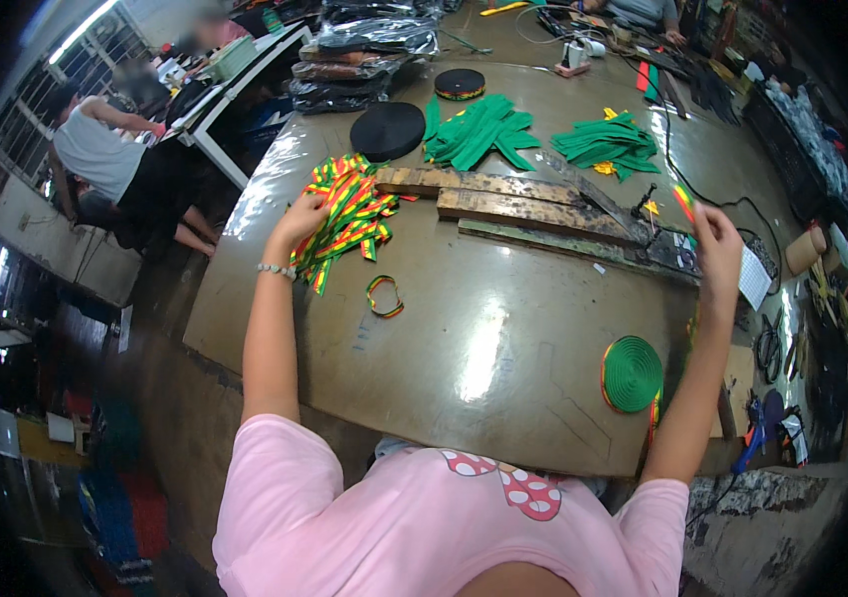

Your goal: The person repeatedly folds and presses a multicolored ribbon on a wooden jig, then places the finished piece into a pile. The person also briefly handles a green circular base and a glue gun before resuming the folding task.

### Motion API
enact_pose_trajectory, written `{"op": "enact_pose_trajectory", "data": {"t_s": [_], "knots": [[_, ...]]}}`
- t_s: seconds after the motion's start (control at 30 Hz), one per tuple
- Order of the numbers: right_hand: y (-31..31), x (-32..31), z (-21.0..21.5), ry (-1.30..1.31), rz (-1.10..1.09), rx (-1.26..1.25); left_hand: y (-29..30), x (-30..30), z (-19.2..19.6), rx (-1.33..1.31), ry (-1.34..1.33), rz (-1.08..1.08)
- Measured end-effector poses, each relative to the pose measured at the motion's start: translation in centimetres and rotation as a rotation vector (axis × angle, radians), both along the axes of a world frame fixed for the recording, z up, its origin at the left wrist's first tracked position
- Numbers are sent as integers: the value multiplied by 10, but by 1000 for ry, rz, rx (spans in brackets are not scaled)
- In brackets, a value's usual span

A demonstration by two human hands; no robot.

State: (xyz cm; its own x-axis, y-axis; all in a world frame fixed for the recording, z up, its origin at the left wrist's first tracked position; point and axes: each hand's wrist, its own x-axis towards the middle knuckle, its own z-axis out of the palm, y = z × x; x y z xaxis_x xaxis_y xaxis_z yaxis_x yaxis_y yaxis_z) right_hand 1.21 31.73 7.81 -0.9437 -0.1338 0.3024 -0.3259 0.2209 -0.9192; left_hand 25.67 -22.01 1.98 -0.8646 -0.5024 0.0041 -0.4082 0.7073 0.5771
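Let the round green fabric-ribbon coil point(633, 374) near your right forearm unwind untwisted. Your right hand point(715, 239) pinches a red-yellow-green striped ribbon point(683, 202); best keep it flat. Your left hand point(306, 215) meets the heaped striped fabric strips point(352, 207), its grip unclear.

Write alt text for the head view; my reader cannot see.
A person in pink touches striped strips with the left fingers and holds a striped band with the right fingers, at a table with worn bars. Further back lie green strips and a black roll; a green roll lies nearer, at right.
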Motion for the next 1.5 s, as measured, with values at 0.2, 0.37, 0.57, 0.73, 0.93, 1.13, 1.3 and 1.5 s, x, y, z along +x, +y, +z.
{"op": "enact_pose_trajectory", "data": {"t_s": [0.2,0.37,0.57,0.73,0.93,1.13,1.3,1.5], "knots": [[-94,-22,-9,157,171,88,18,-1,-27,-406,110,105],[-152,-55,-47,143,98,252,58,-44,-18,-594,286,143],[-153,-64,-73,156,63,426,170,-163,-21,-202,464,-277],[-149,-61,-75,244,96,406,240,-233,-10,-36,270,-190],[-135,-54,-34,176,145,579,255,-241,-8,-143,137,-82],[-27,-40,11,-46,103,635,253,-241,-10,-150,104,-81],[14,-35,-42,-244,94,315,251,-242,-12,-161,129,-90],[15,-22,-66,-528,97,176,251,-243,-14,-189,141,-86]]}}
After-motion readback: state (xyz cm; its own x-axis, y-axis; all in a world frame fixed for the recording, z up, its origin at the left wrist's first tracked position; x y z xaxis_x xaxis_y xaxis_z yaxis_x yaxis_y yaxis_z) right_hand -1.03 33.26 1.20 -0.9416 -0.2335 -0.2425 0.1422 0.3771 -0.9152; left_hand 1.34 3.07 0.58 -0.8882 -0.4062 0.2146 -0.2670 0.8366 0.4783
